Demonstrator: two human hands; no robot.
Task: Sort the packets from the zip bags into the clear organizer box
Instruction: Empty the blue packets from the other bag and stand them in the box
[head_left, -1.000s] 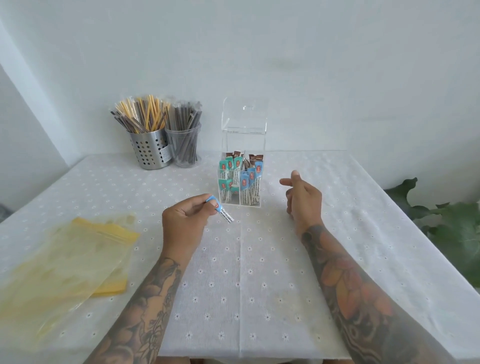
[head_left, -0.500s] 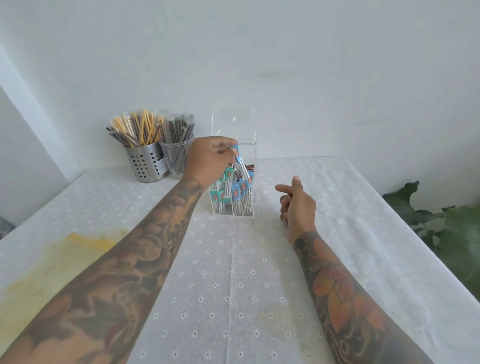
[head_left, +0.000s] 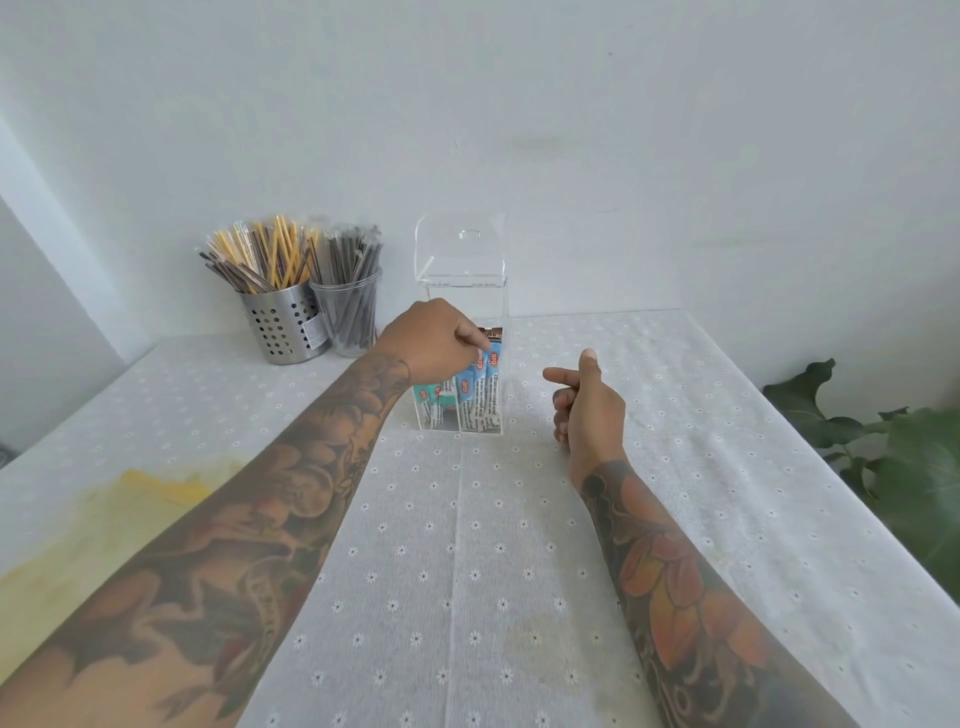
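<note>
Left hand (head_left: 434, 343) over the open clear box (head_left: 462, 332) on the table (head_left: 519, 545), grip pinching a blue packet (head_left: 492, 364) in the right compartment; right hand (head_left: 587, 402) beside it, loosely curled, holding nothing; yellow bag (head_left: 104, 514) at left

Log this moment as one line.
left hand: pinching blue packet into organizer box right compartment | right hand: idle, holding nothing | lid: open

Glossy clear plastic organizer box (head_left: 464, 291), matt embroidered cloth tablecloth (head_left: 467, 545), perforated brushed-metal holder (head_left: 283, 327), printed glossy packets (head_left: 480, 395).
</note>
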